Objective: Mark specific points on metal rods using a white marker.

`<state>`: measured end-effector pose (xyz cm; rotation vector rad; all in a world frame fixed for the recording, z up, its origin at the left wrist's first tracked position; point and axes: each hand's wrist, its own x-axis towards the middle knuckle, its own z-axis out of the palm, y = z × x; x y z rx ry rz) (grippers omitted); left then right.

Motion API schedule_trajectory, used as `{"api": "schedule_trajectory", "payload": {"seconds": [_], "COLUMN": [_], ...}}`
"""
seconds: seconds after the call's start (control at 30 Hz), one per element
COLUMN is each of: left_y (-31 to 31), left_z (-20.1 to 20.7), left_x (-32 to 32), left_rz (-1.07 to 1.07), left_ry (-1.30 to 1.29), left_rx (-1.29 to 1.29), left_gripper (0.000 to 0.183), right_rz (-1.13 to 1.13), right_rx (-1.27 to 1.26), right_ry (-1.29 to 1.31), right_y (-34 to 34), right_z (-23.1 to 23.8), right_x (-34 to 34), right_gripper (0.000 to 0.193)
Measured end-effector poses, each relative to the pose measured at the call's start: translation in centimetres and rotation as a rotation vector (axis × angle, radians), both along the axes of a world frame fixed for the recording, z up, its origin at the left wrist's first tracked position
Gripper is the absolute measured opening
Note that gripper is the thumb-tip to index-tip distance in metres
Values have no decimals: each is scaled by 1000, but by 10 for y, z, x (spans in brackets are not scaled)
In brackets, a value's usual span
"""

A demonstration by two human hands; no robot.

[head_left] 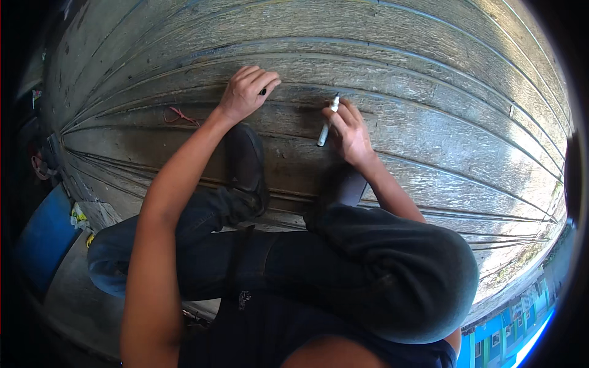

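Note:
My left hand (247, 92) is closed above the grey boards, with a small black cap (263, 92) showing its round end between the fingers. To the right, my right hand (353, 132) pinches a white marker (323, 132). Its dark tip points up and away from me, and the body slants down toward my knees. The cap and the marker are apart, with a gap of bare board between the two hands.
Long weathered boards (429, 132) with dark seams run left to right beneath me. A pinkish-red string (180, 115) lies left of my left forearm. My dark shoes (245, 158) rest on the boards. A blue panel (44, 236) and yellow scraps (78, 216) are at the far left.

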<state>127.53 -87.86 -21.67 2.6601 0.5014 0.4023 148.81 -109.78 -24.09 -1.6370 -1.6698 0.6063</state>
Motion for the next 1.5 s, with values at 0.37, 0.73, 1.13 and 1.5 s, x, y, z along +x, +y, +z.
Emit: {"api": "schedule_trajectory", "payload": {"seconds": [0.37,0.73,1.13,1.5], "left_y": [34,65,88,90], "left_z": [23,82,45,36], "left_x": [-141,-145,-118,-141], "left_rz": [-1,-122,-57,40], "left_ry": [432,561,362,433], "left_rx": [67,-98,97,103], "left_gripper": [29,19,19,23], "right_rz": [185,182,14,46], "right_rx": [-144,-186,-191,-92], "right_ry": [-219,141,181,180], "right_y": [42,57,88,116], "right_z": [-11,51,43,13], "right_x": [-24,3,29,20], "right_gripper": [39,43,32,39]}}
